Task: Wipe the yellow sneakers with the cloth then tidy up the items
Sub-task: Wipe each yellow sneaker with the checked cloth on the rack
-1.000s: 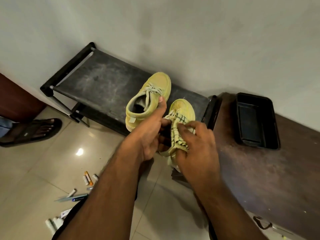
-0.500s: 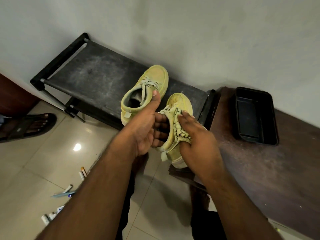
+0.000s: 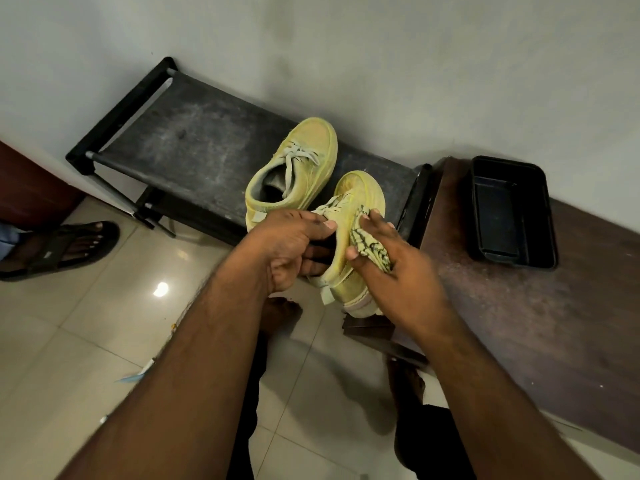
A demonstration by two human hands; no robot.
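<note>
Our left hand [image 3: 291,251] grips the nearer yellow sneaker [image 3: 349,244] at its collar, fingers curled inside; our right hand [image 3: 391,268] presses the bunched yellow-and-black cloth [image 3: 369,245] against its side, fingers curled over it. The other sneaker [image 3: 294,168] sits on the black rack [image 3: 194,150] behind

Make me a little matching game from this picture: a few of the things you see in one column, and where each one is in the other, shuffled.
Things:
1. cloth
2. black tray
3. sandal
4. unheld sneaker

Places:
A. on the brown bench
B. on the dark rack
C. pressed by the right hand against the held sneaker
D. on the tiled floor, on someone's foot

Pairs: 1-C, 2-A, 3-D, 4-B
</note>
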